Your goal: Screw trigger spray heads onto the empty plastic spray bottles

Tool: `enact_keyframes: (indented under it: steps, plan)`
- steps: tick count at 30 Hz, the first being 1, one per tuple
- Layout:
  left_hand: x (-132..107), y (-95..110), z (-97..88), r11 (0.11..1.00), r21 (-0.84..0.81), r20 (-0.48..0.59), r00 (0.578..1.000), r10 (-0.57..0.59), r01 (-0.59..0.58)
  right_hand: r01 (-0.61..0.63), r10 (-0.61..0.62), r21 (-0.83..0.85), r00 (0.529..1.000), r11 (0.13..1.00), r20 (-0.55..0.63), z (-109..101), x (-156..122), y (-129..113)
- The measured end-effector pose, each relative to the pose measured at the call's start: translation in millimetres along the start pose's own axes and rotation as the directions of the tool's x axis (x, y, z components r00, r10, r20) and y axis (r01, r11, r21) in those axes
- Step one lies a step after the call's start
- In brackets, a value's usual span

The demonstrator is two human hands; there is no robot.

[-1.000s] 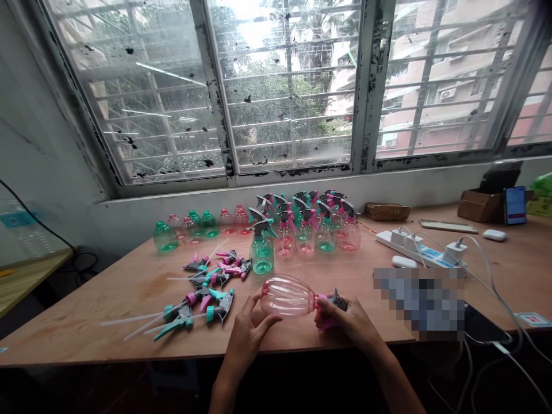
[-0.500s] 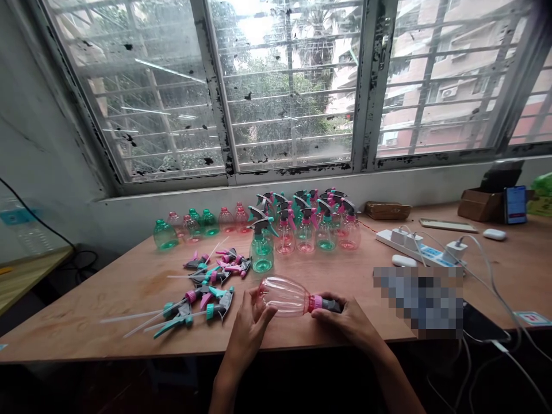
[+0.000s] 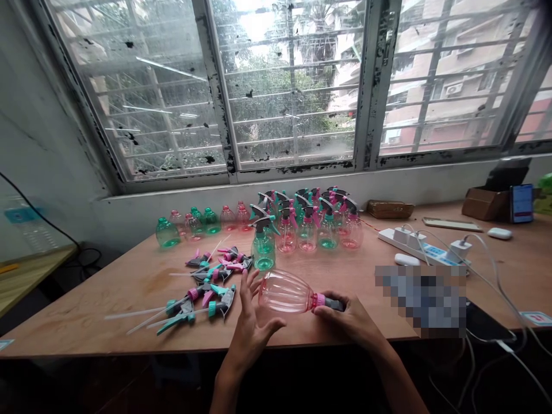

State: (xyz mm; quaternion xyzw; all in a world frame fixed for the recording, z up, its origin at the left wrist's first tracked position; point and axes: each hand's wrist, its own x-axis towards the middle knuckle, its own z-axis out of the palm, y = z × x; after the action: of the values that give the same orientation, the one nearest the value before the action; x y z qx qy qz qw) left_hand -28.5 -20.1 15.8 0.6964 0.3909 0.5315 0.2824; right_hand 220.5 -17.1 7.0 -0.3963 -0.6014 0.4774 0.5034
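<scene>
A clear pink spray bottle [image 3: 287, 292] lies sideways above the table's front edge, its base to the left and its pink-collared trigger head to the right. My right hand [image 3: 351, 322] is closed around the grey and pink spray head [image 3: 331, 303]. At the base end, my left hand [image 3: 254, 328] is spread, thumb and fingers apart; whether its fingertips touch the bottle I cannot tell. Loose trigger spray heads [image 3: 202, 299] with thin tubes lie in a pile to the left. Just behind the held bottle stands a green spray bottle [image 3: 264, 250] with its head fitted.
Several headed spray bottles [image 3: 328, 230] stand in rows near the window wall. Headless pink and green bottles [image 3: 167, 233] stand at the back left. On the right are a white power strip [image 3: 422, 247] with cables, a black phone [image 3: 489, 322] and a cardboard box [image 3: 483, 203].
My left hand has let go its grip, its fingers and thumb opening away from the bottle. The bottle has tilted slightly, base end up. My right hand keeps its hold on the spray head.
</scene>
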Motion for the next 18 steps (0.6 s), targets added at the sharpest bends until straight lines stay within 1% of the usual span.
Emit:
enact_keyframes:
  steps: [2, 5, 8, 10, 12, 14, 16, 18]
  plan:
    - [0, -3, -0.7, 0.997, 0.003, 0.018, 0.997, -0.076, 0.076, 0.001, -0.001, -0.007, 1.0, 1.0, 0.031, 1, -1, -2]
    - [0, -7, -1.8, 0.984, -0.016, 0.079, 0.981, -0.175, 0.177, 0.031, -0.029, -0.048, 0.998, 0.998, 0.058, 1, -2, -5]
    - [-2, -8, -2.9, 0.981, -0.084, 0.117, 0.979, -0.165, 0.175, 0.02, -0.016, -0.053, 0.997, 0.998, 0.073, -1, -3, -6]
    - [-3, -8, -3.4, 0.991, -0.052, 0.093, 0.988, -0.12, 0.125, 0.003, 0.0, -0.033, 0.997, 0.999, 0.083, -2, -3, -5]
    - [-3, -6, -3.2, 0.998, 0.026, 0.071, 0.996, -0.061, 0.059, -0.008, 0.009, -0.013, 0.997, 1.0, 0.081, -4, -3, -5]
    - [-3, -1, -1.7, 0.996, 0.084, 0.089, 0.996, 0.012, -0.02, -0.018, 0.017, 0.009, 0.997, 1.0, 0.079, -6, -5, -5]
    - [-4, 7, 0.8, 0.986, 0.113, 0.113, 0.987, 0.113, -0.126, -0.029, 0.025, 0.037, 0.996, 0.999, 0.086, -9, -7, -7]
    - [-5, 18, 3.5, 0.957, 0.156, 0.138, 0.965, 0.225, -0.245, -0.055, 0.05, 0.059, 0.995, 0.997, 0.091, -14, -11, -9]
